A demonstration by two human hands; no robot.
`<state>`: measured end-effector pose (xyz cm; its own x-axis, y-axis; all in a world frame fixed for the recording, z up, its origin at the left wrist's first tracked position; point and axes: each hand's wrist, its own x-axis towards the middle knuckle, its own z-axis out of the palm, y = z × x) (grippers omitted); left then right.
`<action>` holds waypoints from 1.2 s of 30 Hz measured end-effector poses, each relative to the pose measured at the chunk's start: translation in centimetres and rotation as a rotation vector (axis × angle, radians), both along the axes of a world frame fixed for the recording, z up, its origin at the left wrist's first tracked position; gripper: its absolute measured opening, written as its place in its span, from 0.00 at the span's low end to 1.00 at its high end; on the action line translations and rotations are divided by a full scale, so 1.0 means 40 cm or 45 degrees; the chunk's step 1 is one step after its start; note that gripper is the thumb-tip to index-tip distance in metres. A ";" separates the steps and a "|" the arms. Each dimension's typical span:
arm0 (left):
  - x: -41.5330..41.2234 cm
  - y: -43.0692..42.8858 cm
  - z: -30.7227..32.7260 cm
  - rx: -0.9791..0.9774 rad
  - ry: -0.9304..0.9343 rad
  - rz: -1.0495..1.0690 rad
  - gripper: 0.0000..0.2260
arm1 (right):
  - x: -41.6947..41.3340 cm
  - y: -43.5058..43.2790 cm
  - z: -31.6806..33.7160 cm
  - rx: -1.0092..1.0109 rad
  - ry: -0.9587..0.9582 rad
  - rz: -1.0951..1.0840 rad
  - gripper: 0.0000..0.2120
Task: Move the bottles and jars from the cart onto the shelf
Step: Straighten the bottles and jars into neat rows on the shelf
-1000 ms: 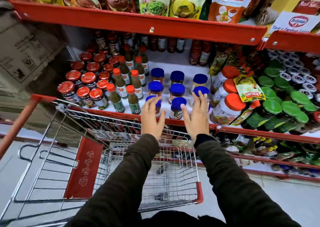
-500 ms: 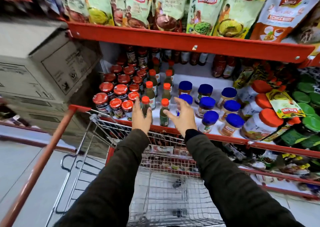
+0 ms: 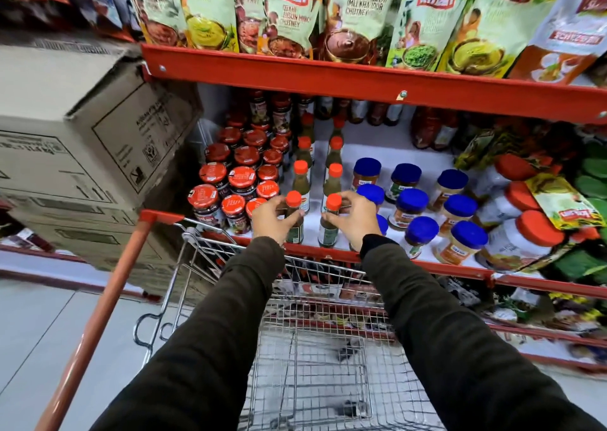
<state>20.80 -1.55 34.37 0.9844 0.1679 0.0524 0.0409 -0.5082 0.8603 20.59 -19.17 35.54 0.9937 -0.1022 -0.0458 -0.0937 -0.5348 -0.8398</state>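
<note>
Two green sauce bottles with orange caps stand at the front edge of the red shelf [image 3: 427, 266]. My left hand [image 3: 272, 217] grips the left bottle [image 3: 294, 230] around its neck and body. My right hand [image 3: 353, 220] grips the right bottle [image 3: 329, 230] the same way. Both bottles stand upright on the white shelf floor, in line with two rows of like bottles behind them. The wire cart [image 3: 315, 365] below my arms shows no bottles or jars in its basket.
Red-lidded jars [image 3: 241, 181] crowd the shelf left of the bottles; blue-lidded jars [image 3: 423, 207] stand to the right, then large orange-lidded jars [image 3: 522, 236]. Cardboard boxes [image 3: 82, 141] are stacked at left. The upper shelf rail [image 3: 361, 82] carries chutney pouches. The cart's handle [image 3: 108, 299] runs lower left.
Both hands moved left from the blue-lidded jars to the front green bottles and closed around them. The view swung left and upward.
</note>
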 end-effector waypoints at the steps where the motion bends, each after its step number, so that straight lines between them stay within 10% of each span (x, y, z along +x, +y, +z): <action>1: 0.001 0.001 0.001 -0.008 0.016 0.023 0.16 | 0.001 0.000 0.007 0.017 0.025 0.025 0.26; 7: 0.017 -0.005 -0.004 0.047 0.081 0.099 0.20 | 0.013 0.007 -0.001 0.063 0.075 0.132 0.44; 18: -0.010 0.028 -0.012 -0.160 0.068 -0.217 0.16 | -0.006 0.002 -0.025 0.020 0.030 -0.086 0.18; 36: -0.014 0.029 -0.008 -0.013 0.002 -0.097 0.19 | 0.012 -0.005 -0.058 0.009 0.036 -0.030 0.18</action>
<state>20.23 -0.40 34.05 0.9945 0.0928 0.0495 0.0037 -0.5011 0.8654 21.05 -19.39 33.21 0.9894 -0.1248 -0.0747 -0.1298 -0.5259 -0.8406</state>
